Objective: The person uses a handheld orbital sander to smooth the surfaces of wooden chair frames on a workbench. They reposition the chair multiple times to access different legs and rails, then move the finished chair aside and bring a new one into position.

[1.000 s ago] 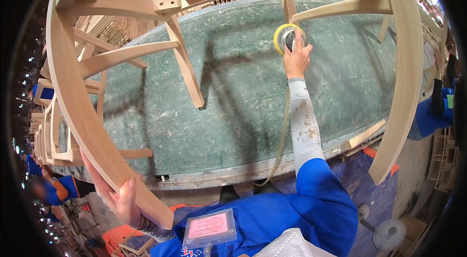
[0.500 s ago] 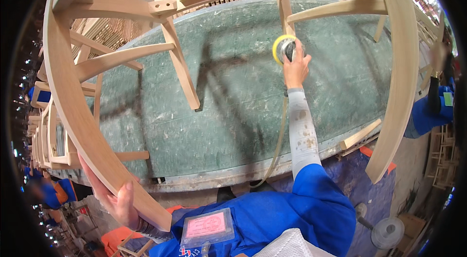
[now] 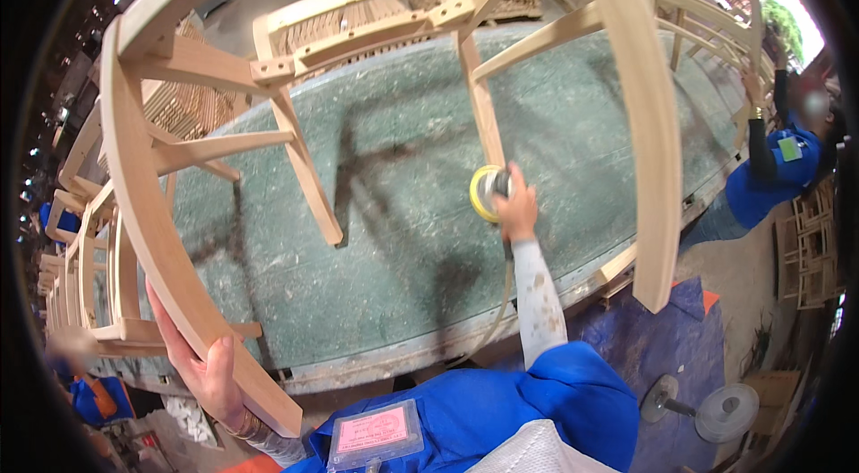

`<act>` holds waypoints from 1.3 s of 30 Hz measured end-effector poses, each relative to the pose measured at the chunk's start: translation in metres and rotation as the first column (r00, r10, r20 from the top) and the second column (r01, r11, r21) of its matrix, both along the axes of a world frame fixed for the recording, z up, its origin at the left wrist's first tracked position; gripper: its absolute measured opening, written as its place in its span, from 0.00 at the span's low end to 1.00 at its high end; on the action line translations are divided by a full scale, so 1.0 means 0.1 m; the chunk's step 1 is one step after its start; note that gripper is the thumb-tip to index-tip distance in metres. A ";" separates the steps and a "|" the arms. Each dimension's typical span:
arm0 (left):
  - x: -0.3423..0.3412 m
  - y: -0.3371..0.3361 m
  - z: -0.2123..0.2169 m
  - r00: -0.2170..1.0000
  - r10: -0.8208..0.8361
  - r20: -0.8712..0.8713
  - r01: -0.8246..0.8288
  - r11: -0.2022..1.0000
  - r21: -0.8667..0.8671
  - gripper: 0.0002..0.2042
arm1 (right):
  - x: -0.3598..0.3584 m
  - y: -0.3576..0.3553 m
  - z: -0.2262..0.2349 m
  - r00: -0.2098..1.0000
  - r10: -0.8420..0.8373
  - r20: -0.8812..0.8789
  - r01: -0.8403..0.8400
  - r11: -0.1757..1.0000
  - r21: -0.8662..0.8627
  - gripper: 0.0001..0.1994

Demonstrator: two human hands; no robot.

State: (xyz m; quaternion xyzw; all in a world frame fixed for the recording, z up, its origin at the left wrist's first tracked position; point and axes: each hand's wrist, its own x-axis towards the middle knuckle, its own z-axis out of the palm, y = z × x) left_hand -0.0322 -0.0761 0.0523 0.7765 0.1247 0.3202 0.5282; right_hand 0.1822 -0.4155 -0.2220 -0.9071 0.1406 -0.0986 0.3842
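Observation:
A pale wooden chair frame [image 3: 380, 37] stands on the green worktable, its long curved legs reaching toward me. My left hand [image 3: 208, 370] is wrapped round the lower end of the curved left leg [image 3: 165, 236], thumb on top. In my right hand [image 3: 519, 207] is a round power sander [image 3: 489, 193] with a yellow pad rim. The pad is beside the lower end of a straight chair leg [image 3: 481, 110]; whether it touches the wood I cannot tell. A hose [image 3: 503, 303] runs from the sander toward the table's near edge.
The worktable [image 3: 403, 267] has a dusty green top. More chair frames [image 3: 98, 267] crowd the left. A co-worker in blue [image 3: 778, 164] handles a wooden frame at the right. A wood piece [image 3: 617, 264] lies on the near edge. Stacked slats [image 3: 179, 106] sit beyond the table.
The sander and my right hand have come nearer and slightly left, down along the straight leg. The view has shifted, showing more of the co-worker. My left hand keeps its grip.

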 end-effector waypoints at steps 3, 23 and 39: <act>0.01 -0.06 0.06 0.997 -0.074 0.012 0.075 0.995 -0.058 0.42 | -0.47 -0.01 0.10 0.990 0.066 -0.125 -0.068 0.998 -0.009 0.36; 0.12 0.04 0.05 0.931 -0.325 0.165 0.328 0.945 0.010 0.40 | -2.37 0.03 2.12 0.789 0.343 0.509 -0.447 0.890 0.093 0.35; -0.18 0.12 -0.33 0.958 -0.269 0.098 0.275 0.960 -0.055 0.28 | -2.86 -1.34 2.72 0.655 -0.220 0.723 0.097 0.973 0.208 0.32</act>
